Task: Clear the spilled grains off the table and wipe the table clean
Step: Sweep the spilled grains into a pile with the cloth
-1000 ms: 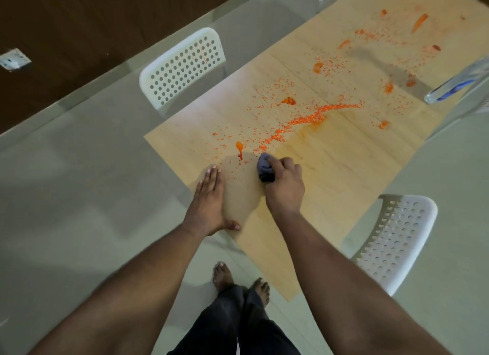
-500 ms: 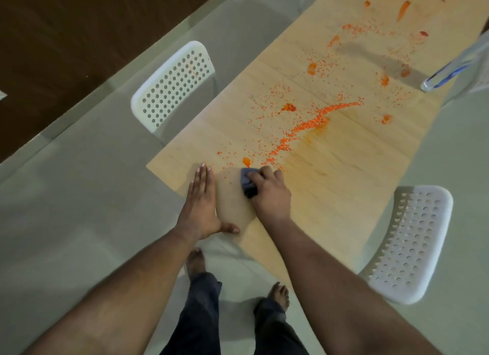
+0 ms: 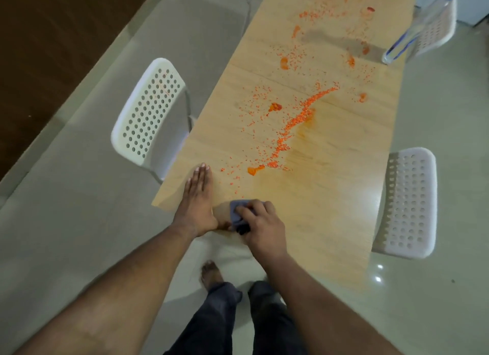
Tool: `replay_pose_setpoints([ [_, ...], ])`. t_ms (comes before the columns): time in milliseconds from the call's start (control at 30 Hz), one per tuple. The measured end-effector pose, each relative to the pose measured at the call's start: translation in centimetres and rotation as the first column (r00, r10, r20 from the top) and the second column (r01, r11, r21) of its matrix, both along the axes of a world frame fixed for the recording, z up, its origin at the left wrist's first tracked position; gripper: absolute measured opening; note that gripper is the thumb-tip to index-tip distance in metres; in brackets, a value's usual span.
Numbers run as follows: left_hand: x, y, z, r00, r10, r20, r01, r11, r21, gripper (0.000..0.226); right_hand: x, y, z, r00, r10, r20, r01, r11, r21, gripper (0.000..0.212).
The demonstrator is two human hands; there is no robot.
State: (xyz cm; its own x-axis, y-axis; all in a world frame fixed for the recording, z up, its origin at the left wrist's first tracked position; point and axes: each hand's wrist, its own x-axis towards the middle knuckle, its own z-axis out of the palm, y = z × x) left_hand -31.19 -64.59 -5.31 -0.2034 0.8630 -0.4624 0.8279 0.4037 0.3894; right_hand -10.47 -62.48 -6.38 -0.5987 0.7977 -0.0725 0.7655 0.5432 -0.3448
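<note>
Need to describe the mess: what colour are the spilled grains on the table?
Orange-red, the spilled grains; head view shows them best.

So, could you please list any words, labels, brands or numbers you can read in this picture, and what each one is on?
None can be read.
Table, grains, cloth and white chairs: no print visible.
Clear object with blue trim at the top right: blurred, no text legible.

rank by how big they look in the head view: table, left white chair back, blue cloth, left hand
1. table
2. left white chair back
3. left hand
4. blue cloth, partly hidden under the right hand, so its full size is unsure
</note>
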Motion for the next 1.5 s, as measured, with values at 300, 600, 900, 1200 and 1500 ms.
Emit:
replay_pose_setpoints([
  [300,-2.0,0.0,-0.6,0.998,-0.052,0.021,0.051,0.998,0.043,0.176,-5.4,10.5,0.9,0.897,-0.439,-0.039,0.437,0.897,-0.062,0.046],
  [600,-6.0,-0.4,0.1,0.998,-0.052,-0.043,0.052,0.999,0.003,0.169,-3.7,0.0,1.4,0.989,-0.114,-0.095,0.107,0.991,-0.075,0.054],
  [900,-8.9,1.9,-0.3,0.977,-0.214,-0.011,0.214,0.977,0.006,0.177,-10.4,3.2,0.6,0.914,-0.405,0.005,0.404,0.913,-0.047,0.05],
  [1200,-12.5,4.1,-0.1,0.937,-0.343,0.062,0.342,0.939,0.027,0.178,-11.8,3.7,2.0,0.83,-0.551,-0.09,0.55,0.835,-0.037,0.062],
  [1500,-15.1,5.3,-0.8,0.905,-0.413,0.101,0.406,0.911,0.076,0.167,-17.3,-1.8,0.7,0.91,-0.415,0.013,0.416,0.909,-0.025,0.052],
])
